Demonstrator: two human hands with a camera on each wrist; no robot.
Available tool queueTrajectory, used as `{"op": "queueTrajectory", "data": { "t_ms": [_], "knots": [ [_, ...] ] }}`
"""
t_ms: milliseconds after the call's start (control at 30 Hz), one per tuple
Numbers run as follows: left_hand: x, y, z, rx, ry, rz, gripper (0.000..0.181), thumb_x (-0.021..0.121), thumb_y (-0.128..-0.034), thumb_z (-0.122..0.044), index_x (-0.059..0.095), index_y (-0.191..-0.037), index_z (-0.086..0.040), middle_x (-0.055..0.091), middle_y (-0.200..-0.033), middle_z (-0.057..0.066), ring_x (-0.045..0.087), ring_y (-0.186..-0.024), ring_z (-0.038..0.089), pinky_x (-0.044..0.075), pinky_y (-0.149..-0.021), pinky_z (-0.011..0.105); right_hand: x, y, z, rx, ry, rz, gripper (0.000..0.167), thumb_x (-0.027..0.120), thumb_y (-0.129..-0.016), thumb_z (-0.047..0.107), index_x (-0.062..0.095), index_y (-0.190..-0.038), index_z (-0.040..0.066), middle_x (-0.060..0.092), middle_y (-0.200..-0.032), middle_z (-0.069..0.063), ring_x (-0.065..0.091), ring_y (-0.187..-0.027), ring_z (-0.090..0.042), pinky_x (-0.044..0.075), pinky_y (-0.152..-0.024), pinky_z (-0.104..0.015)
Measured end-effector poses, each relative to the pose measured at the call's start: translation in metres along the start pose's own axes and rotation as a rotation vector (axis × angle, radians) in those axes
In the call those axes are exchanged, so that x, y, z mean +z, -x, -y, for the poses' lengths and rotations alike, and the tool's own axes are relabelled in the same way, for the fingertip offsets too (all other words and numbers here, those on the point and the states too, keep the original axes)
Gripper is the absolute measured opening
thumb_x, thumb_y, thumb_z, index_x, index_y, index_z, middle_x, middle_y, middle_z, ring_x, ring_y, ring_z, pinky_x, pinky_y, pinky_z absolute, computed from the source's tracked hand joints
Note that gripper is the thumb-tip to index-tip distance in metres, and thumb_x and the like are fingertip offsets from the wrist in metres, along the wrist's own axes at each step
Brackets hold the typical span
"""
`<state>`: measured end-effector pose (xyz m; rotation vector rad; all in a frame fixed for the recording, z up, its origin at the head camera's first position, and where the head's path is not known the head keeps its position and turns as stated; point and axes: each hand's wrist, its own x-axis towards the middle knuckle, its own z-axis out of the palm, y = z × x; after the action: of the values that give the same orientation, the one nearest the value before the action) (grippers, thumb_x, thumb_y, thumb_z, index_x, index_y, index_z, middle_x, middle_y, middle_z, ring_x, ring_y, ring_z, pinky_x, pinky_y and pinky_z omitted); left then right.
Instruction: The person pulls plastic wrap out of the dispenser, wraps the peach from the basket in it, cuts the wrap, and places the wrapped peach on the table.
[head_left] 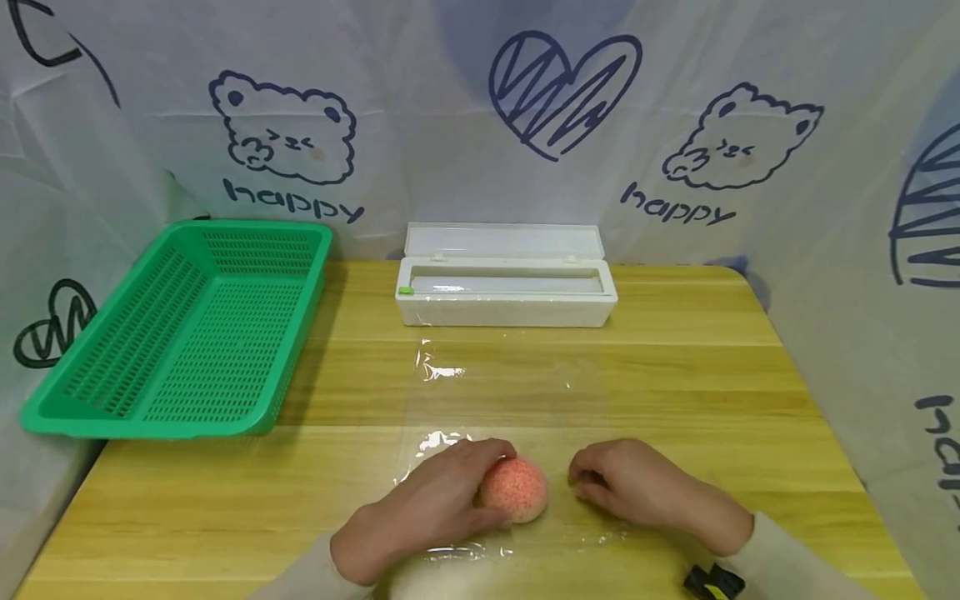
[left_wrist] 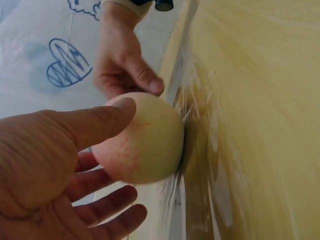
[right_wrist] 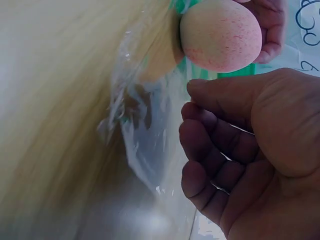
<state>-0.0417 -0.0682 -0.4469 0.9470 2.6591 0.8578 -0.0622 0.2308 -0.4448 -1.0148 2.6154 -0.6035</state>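
Note:
A round pink-and-cream peach (head_left: 516, 492) rests on a sheet of clear cling film (head_left: 442, 372) near the front of the table. My left hand (head_left: 438, 496) holds it from the left, thumb on the near side and fingers behind. In the left wrist view the thumb lies along the peach (left_wrist: 150, 142), with the lower fingers spread loosely. Just right of the peach, my right hand (head_left: 630, 479) hovers low with loosely curled fingers. The right wrist view shows its thumb close to the index finger (right_wrist: 200, 114), and I see nothing held between them.
A white cling film dispenser (head_left: 510, 313) with its lid raised stands at the back of the table; the film runs forward from it. On the left is a green plastic basket (head_left: 225, 429). A printed cloth (head_left: 450, 167) hangs behind and beside the wooden table (head_left: 705, 358).

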Motion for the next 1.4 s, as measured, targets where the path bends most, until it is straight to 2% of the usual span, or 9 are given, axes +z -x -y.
{"op": "queueTrajectory", "data": {
  "t_ms": [100, 200, 300, 433, 567, 667, 967, 1133, 1400],
  "knots": [
    [-0.006, 0.009, 0.006, 0.012, -0.019, -0.016, 0.052, 0.09, -0.084, -0.032, 0.063, -0.125, -0.015, 0.067, -0.119, -0.003, 0.059, -0.107, 0.012, 0.054, -0.094, 0.032, -0.001, 0.006, -0.002, 0.007, 0.005, 0.029, 0.005, 0.073, -0.1, 0.022, 0.071, -0.096, 0.023, 0.065, -0.088, 0.018, 0.055, -0.077, 0.004, 0.051, -0.069, -0.025],
    [-0.015, 0.022, 0.013, 0.036, -0.087, -0.007, 0.033, 0.09, -0.0824, -0.029, 0.065, -0.102, -0.019, 0.061, -0.1, -0.009, 0.051, -0.094, 0.009, 0.049, -0.085, 0.026, -0.002, 0.013, -0.003, 0.017, -0.008, 0.071, 0.01, 0.075, -0.099, 0.021, 0.068, -0.093, 0.026, 0.058, -0.086, 0.02, 0.049, -0.074, 0.004, 0.047, -0.067, -0.023],
    [-0.024, 0.036, 0.022, 0.054, -0.189, 0.047, 0.031, 0.091, -0.0774, -0.032, 0.061, -0.081, -0.027, 0.048, -0.081, -0.016, 0.041, -0.083, 0.007, 0.04, -0.075, 0.023, -0.003, 0.019, -0.004, 0.027, -0.034, 0.126, 0.015, 0.077, -0.097, 0.023, 0.064, -0.09, 0.027, 0.052, -0.081, 0.019, 0.045, -0.071, 0.003, 0.043, -0.066, -0.022],
    [-0.031, 0.052, 0.029, 0.041, -0.255, 0.158, 0.041, 0.094, -0.0705, -0.04, 0.053, -0.07, -0.032, 0.04, -0.076, -0.02, 0.036, -0.078, 0.006, 0.032, -0.071, 0.022, -0.003, 0.028, -0.004, 0.032, -0.042, 0.179, 0.023, 0.082, -0.092, 0.022, 0.061, -0.085, 0.028, 0.046, -0.077, 0.018, 0.042, -0.069, 0.003, 0.04, -0.065, -0.02],
    [-0.03, 0.06, 0.032, 0.023, -0.27, 0.231, 0.046, 0.096, -0.0649, -0.039, 0.051, -0.068, -0.031, 0.041, -0.076, -0.019, 0.036, -0.078, 0.007, 0.031, -0.07, 0.022, 0.0, 0.031, -0.004, 0.022, -0.02, 0.201, 0.027, 0.085, -0.088, 0.02, 0.059, -0.085, 0.026, 0.046, -0.078, 0.017, 0.041, -0.07, 0.002, 0.04, -0.065, -0.02],
    [-0.028, 0.062, 0.034, 0.016, -0.28, 0.247, 0.045, 0.096, -0.0637, -0.037, 0.052, -0.067, -0.031, 0.041, -0.076, -0.019, 0.036, -0.078, 0.008, 0.031, -0.07, 0.023, 0.002, 0.031, -0.004, 0.01, -0.004, 0.201, 0.03, 0.086, -0.086, 0.018, 0.058, -0.085, 0.026, 0.045, -0.078, 0.017, 0.041, -0.07, 0.002, 0.04, -0.065, -0.02],
    [-0.03, 0.06, 0.038, 0.084, -0.256, 0.234, 0.024, 0.088, -0.0814, -0.028, 0.067, -0.07, -0.033, 0.052, -0.082, -0.022, 0.043, -0.083, 0.005, 0.038, -0.073, 0.023, 0.007, 0.03, -0.006, -0.121, 0.04, 0.111, 0.032, 0.078, -0.089, 0.008, 0.059, -0.073, 0.028, 0.046, -0.074, 0.023, 0.04, -0.07, 0.005, 0.041, -0.067, -0.017],
    [-0.042, 0.06, 0.04, 0.15, -0.209, 0.218, 0.024, 0.085, -0.0862, -0.027, 0.066, -0.073, -0.032, 0.048, -0.077, -0.025, 0.043, -0.081, 0.001, 0.041, -0.081, 0.021, -0.001, 0.031, -0.006, -0.071, -0.055, 0.118, 0.028, 0.076, -0.095, 0.013, 0.061, -0.077, 0.03, 0.049, -0.077, 0.023, 0.044, -0.071, 0.006, 0.043, -0.067, -0.018],
    [-0.06, 0.057, 0.044, 0.082, -0.095, 0.195, 0.025, 0.08, -0.0937, -0.024, 0.063, -0.078, -0.034, 0.049, -0.083, -0.023, 0.047, -0.088, 0.002, 0.045, -0.079, 0.021, -0.011, 0.032, -0.011, 0.036, -0.182, 0.114, 0.025, 0.072, -0.1, 0.019, 0.058, -0.083, 0.031, 0.049, -0.074, 0.021, 0.046, -0.068, 0.005, 0.044, -0.062, -0.019]
  ]
}}
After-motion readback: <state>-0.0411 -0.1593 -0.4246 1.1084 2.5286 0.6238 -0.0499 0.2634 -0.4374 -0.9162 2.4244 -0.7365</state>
